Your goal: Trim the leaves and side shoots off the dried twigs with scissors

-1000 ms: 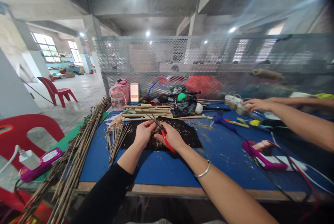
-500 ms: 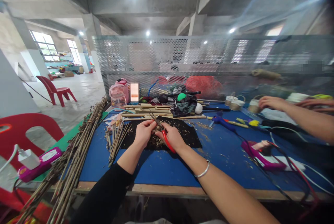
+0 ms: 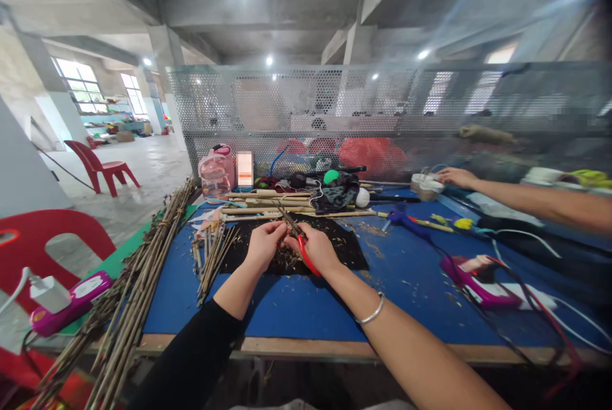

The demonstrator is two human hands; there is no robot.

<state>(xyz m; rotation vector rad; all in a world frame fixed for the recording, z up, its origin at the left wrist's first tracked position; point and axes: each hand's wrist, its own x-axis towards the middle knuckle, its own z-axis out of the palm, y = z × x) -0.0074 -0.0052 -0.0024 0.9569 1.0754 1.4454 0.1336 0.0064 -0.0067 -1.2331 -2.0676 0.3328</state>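
My right hand grips red-handled scissors whose dark blades point up and left over a black cloth littered with shavings. My left hand is closed in a pinch right beside the blades, on a small piece I cannot make out. Both hands hover over the middle of the blue table. A small pile of cut sticks lies just left of the cloth.
A long bundle of twigs runs along the table's left edge. Pale bamboo rods, a pink jug and blue pliers lie behind. A purple device with cables sits right. A co-worker's arm reaches to small baskets.
My hands have stayed over the cloth, shifting only slightly. The co-worker's hand at the right has moved further left to the small baskets.
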